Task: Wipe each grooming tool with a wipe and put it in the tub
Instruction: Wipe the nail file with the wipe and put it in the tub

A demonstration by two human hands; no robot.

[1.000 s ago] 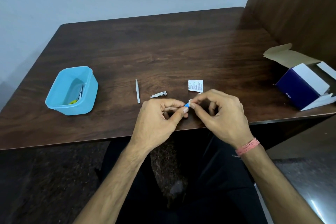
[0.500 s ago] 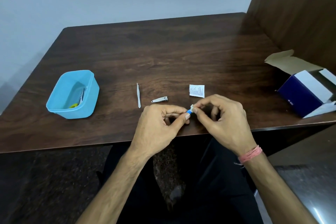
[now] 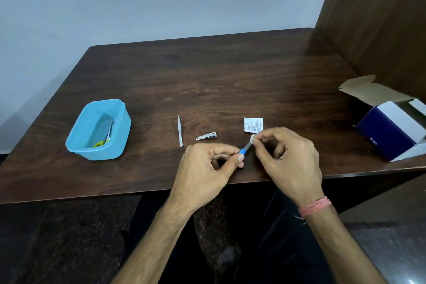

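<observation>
My left hand (image 3: 207, 166) pinches the blue handle of a small metal-tipped grooming tool (image 3: 244, 148) above the table's near edge. My right hand (image 3: 288, 157) pinches a small white wipe (image 3: 253, 139) around the tool's tip. White tweezers (image 3: 180, 131) and a metal nail clipper (image 3: 206, 136) lie on the table just beyond my left hand. A light blue tub (image 3: 99, 130) stands at the left, holding small scissors with a yellow-green handle (image 3: 104, 140).
A torn white wipe sachet (image 3: 253, 125) lies just beyond my right hand. An open blue and white cardboard box (image 3: 391, 127) sits at the table's right edge, next to a wooden panel (image 3: 378, 18). The dark wooden table (image 3: 207, 80) meets a wall at the back.
My right hand has slid the wipe away from my left fingers toward the tool's tip, so more of the tool shows. The view has tilted down a little.
</observation>
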